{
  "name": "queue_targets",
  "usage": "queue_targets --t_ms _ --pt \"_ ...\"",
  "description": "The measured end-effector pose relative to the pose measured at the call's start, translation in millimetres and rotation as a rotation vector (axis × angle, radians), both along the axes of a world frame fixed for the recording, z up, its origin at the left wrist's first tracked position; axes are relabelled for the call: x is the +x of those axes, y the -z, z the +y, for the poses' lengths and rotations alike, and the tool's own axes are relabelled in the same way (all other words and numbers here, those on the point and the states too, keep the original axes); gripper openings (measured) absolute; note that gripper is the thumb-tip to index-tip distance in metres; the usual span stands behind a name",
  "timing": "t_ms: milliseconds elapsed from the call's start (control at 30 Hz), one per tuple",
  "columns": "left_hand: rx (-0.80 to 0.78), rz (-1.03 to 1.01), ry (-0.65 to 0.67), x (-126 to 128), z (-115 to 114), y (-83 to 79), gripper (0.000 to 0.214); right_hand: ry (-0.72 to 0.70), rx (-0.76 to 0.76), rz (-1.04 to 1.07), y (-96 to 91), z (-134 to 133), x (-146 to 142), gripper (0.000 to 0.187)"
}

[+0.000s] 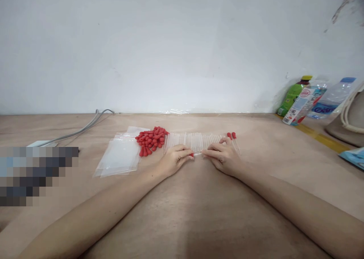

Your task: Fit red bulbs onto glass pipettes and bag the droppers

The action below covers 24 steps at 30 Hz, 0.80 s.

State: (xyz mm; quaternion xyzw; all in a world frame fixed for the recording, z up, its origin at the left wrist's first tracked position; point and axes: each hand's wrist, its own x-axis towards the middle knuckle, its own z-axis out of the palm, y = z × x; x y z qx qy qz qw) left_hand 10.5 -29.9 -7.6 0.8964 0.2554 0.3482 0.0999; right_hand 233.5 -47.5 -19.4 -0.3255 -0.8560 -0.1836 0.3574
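A row of several clear glass dropper tubes (193,140) lies on the wooden table (182,213). My left hand (173,159) pinches a small red rubber bulb (192,155) at its fingertips. My right hand (223,155) is closed on a clear tube (198,153) whose end meets that bulb. A pile of red rubber bulbs (151,140) sits just left of the tubes. Two droppers with red bulbs fitted (233,139) lie beyond my right hand.
Clear zip bags (121,155) lie left of the red pile. A grey cable (82,129) runs to a white box at far left. Bottles (305,99) lean on the wall at right, near a yellow strip (322,138) and a bag (352,119).
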Motion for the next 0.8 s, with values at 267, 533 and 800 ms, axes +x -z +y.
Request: queue_targets --t_ms 267,533,800 --pt "0.045 0.039 -0.028 0.7 -0.6 4.5 0.022 0.046 0.074 -0.086 -3.5 -3.8 -1.0 0.02" --pt "0.192 -0.027 -0.056 1.2 -1.8 2.5 0.018 -0.066 0.057 -0.068 -2.6 -2.6 -4.8 0.022" --pt "0.321 0.016 -0.039 -1.0 -3.2 3.3 0.018 -0.155 0.163 -0.1 2.0 2.5 -2.8 0.032"
